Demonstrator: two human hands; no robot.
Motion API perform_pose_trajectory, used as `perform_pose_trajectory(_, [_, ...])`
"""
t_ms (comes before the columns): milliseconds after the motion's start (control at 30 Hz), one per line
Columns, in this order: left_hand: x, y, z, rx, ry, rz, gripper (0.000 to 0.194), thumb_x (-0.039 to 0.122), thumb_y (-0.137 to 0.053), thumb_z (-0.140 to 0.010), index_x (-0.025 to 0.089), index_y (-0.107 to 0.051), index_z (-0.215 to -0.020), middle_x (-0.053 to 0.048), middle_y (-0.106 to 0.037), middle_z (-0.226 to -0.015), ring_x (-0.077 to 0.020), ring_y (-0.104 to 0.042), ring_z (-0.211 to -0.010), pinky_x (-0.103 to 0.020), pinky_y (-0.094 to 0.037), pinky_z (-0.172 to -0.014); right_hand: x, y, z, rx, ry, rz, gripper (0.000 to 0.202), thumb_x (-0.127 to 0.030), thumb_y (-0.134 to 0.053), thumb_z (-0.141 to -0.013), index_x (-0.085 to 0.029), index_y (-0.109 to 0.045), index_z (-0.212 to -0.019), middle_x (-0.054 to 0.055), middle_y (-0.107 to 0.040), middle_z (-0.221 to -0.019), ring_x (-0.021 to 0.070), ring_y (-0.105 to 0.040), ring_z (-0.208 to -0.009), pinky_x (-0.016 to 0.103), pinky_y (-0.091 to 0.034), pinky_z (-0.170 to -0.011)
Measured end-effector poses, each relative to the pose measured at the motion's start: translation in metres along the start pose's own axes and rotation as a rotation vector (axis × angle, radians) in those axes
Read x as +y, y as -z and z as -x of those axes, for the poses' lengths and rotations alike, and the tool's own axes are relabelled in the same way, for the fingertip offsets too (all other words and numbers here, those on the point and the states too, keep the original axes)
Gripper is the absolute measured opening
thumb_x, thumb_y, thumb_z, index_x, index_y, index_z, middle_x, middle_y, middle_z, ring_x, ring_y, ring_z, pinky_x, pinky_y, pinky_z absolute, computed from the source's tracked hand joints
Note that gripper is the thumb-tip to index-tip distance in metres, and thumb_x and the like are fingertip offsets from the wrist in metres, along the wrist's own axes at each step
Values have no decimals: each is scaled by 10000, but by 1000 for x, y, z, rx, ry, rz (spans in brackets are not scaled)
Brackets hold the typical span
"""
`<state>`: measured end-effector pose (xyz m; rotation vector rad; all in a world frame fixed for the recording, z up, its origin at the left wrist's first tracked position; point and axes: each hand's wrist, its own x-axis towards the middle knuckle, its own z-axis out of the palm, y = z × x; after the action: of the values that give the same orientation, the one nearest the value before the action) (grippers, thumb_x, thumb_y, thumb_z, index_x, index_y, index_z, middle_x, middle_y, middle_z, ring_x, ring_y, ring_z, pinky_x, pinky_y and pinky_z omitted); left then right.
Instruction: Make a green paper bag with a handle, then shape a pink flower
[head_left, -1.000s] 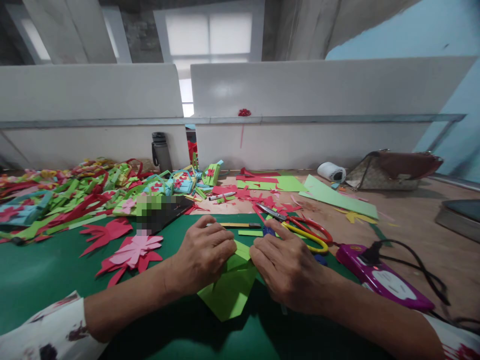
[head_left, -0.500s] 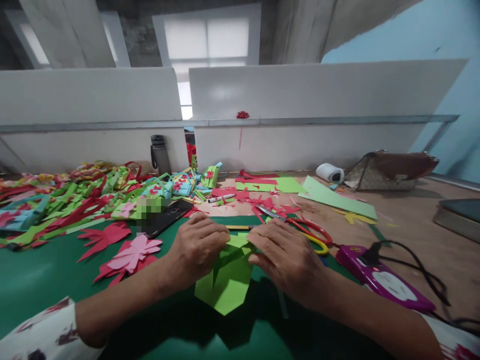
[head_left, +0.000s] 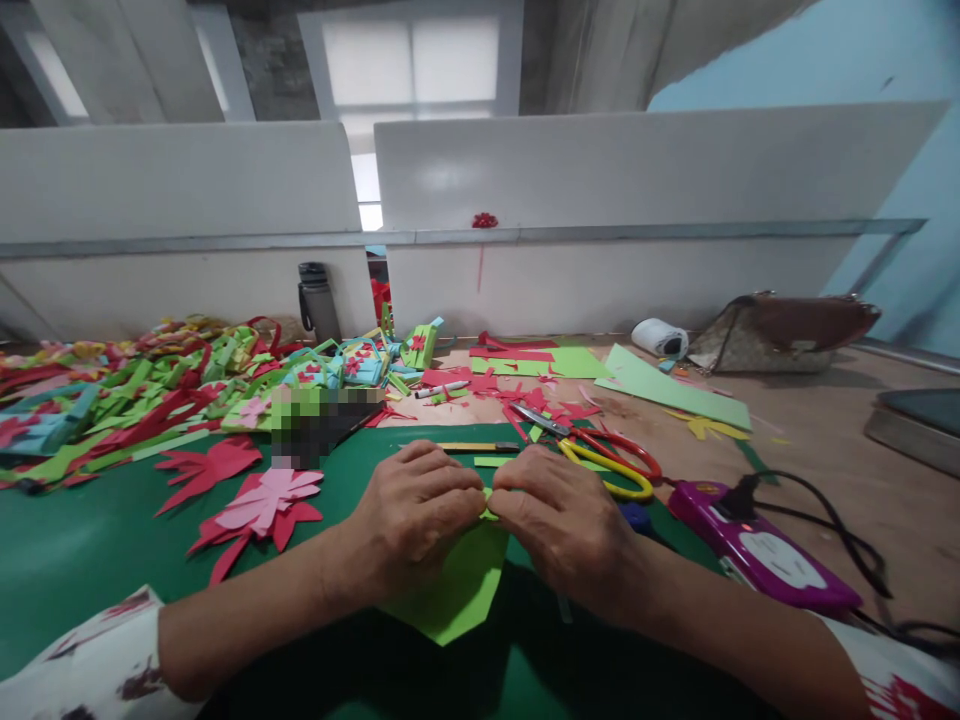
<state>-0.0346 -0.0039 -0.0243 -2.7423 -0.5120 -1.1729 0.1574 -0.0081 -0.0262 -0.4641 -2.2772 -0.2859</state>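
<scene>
A folded light green paper piece (head_left: 457, 590) is held between my two hands above the green mat (head_left: 67, 580). My left hand (head_left: 412, 510) grips its upper left edge with bent fingers. On the other side, my right hand (head_left: 562, 515) pinches the upper right edge, its fingertips close to the left ones. The paper's pointed lower end hangs toward me; its top is mostly hidden by my fingers. Just beyond the hands lie a yellow cutter knife (head_left: 480, 447) and a thin green strip (head_left: 491, 462).
Scissors with red and yellow handles (head_left: 611, 470) and a purple power strip (head_left: 765, 550) lie at the right. Cut paper flowers (head_left: 262, 505) and a colourful paper pile (head_left: 150, 390) are at the left. A bottle (head_left: 319, 302) stands behind.
Both hands have drawn closer together and slightly lower, covering more of the paper's top. The knife and a green strip beyond them show more.
</scene>
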Motion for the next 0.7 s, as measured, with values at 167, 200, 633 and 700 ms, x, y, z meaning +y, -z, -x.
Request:
perform_pose_trajectory(167, [-2, -1, 0, -4, 17, -43, 163, 61, -449, -798, 167, -569, -826, -35, -701, -836, -131, -613, -730, -305, -415, -741, 2, 2, -1, 31, 62, -33, 185, 14, -440, -739, -93, -577, -804, 88, -602, -738, 167, -510, -701, 326, -424, -654])
perform_pose_trajectory(200, [-4, -1, 1, -10, 26, -56, 159, 65, -452, -802, 168, -570, -826, -35, -702, -846, -131, -616, -734, -307, -417, -748, 2, 3, -1, 30, 68, -23, 189, 19, -443, -730, -88, -578, -807, 93, -604, -741, 169, -512, -701, 330, -427, -654])
perform_pose_trajectory(633, [-34, 18, 3, -34, 36, -189, 100, 102, -516, -798, 166, -591, -781, -47, -707, -899, -161, -644, -798, -314, -467, -728, 7, 9, 0, 70, 90, 121, 222, 13, -416, -754, -123, -565, -847, 94, -629, -783, 180, -560, -740, 369, -450, -703])
perform_pose_trajectory(700, [-37, 19, 3, -39, 36, -208, 100, 113, -507, -811, 162, -587, -777, -55, -705, -904, -161, -646, -815, -316, -475, -743, 8, 9, 0, 72, 93, 123, 223, 17, -418, -751, -120, -565, -849, 95, -627, -784, 180, -558, -737, 370, -449, -705])
